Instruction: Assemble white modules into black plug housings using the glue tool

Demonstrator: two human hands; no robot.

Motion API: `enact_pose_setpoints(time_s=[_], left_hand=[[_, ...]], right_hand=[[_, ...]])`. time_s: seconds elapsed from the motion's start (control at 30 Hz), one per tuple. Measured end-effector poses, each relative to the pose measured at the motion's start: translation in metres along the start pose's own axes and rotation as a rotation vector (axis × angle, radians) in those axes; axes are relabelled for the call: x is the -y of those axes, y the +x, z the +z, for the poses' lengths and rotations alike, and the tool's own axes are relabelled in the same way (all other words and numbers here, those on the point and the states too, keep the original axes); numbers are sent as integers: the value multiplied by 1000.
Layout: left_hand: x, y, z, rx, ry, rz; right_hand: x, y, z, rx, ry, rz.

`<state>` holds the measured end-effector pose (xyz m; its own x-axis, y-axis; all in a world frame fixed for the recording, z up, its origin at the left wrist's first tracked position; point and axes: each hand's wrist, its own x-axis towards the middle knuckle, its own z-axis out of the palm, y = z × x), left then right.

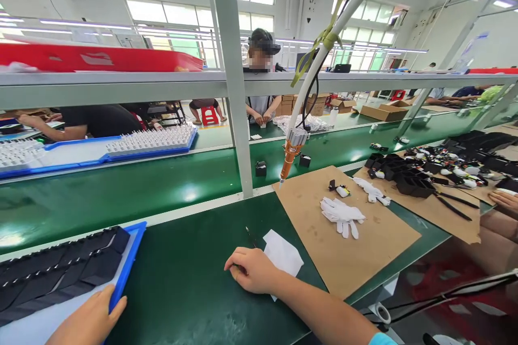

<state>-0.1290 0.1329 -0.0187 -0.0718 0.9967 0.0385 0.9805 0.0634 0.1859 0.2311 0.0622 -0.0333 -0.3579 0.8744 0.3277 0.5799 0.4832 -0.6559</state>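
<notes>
My left hand (91, 315) grips the near right edge of a blue-rimmed tray (135, 242), its thumb along the outer side. Rows of black plastic housings (60, 264) stand packed in that tray, over a white base. My right hand (253, 270) rests on the green table with its fingers curled; whatever is inside them is hidden. Just beyond it lies a thin pointed tool (250, 234), partly covered by the hand. A white sheet (283, 253), paper or cloth, lies beside and partly under my right wrist.
An orange-tipped screwdriver (290, 153) hangs ahead. Brown cardboard (307, 226) on the right bears white gloves (343, 215) and a small part. Farther right are black parts, pliers (455, 205) and another person's hand (505, 198). A green conveyor (182, 180) crosses behind a metal post (237, 118).
</notes>
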Motion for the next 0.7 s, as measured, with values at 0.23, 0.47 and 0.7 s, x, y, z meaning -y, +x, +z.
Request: enact_pose_setpoints(time_s=[0.23,0.47,0.7], left_hand=[[6,-3,3,195,120,47],[5,-16,6,233,120,49],[-18,-51,-3,126,82,37]], right_hand=[[-2,-3,4,36,-23,-42],[-4,-1,-1,86,-4,13],[8,15,-22,242,-58,110]])
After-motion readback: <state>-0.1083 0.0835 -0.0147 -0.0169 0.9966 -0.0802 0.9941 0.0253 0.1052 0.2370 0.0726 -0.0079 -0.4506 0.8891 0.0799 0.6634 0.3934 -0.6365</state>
